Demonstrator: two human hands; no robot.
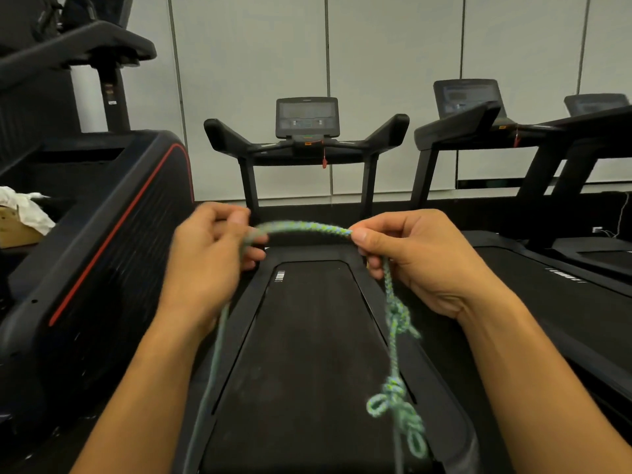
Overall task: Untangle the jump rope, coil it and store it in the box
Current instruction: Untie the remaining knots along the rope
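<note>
left hand (205, 254) fingers pinch jump rope (304, 227) | right hand (407, 258) fingers pinch it | knots hang below right

No legible text, brand, number or sign anywhere. Small white markings printed at the front left corner of the nearest treadmill's belt deck (279, 276), too small and blurred to read. Similar white marks on the neighbouring treadmill's deck (562, 275), equally unreadable. Faint display segments on the middle console screen (306, 115), nothing decipherable. Blurred screen content on the right console (462, 97), also illegible. Small white label on the upright post (112, 103) at upper left, lettering not resolvable. Small orange tag under the middle console (308, 143), no characters to make out.
</note>
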